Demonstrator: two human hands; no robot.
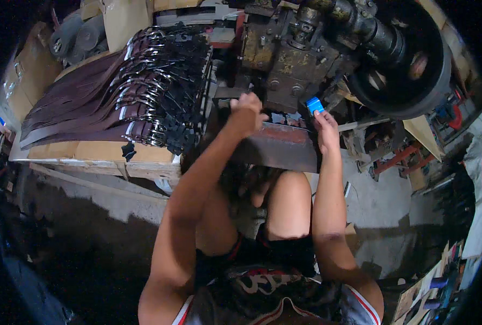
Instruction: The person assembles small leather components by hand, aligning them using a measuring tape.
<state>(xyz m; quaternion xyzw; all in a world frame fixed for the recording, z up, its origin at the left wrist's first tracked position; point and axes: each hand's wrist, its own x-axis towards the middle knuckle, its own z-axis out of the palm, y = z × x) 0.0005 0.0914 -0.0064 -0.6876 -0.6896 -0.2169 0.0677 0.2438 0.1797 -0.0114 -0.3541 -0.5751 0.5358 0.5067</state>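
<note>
My right hand (326,129) pinches a small bright blue block-like object (315,106) between thumb and fingers, at the right side of a heavy, greasy metal press (297,76). My left hand (247,112) is closed, its fingers curled at the left front of the press; whatever they may hold is hidden. Between the hands, small shiny metal pieces (287,118) lie along the back of a dark metal tray (279,149) above my knees. Left of my left hand is a thick pile of brown straps (84,103) with curved shiny metal parts and black pieces at their ends.
The straps lie on a cardboard-topped bench (100,151), with one loose black piece (128,151) near its front edge. A large dark flywheel (441,65) stands at the right of the press. Red metal framework (398,160) stands below it. Dark rolls (86,35) are at the far left.
</note>
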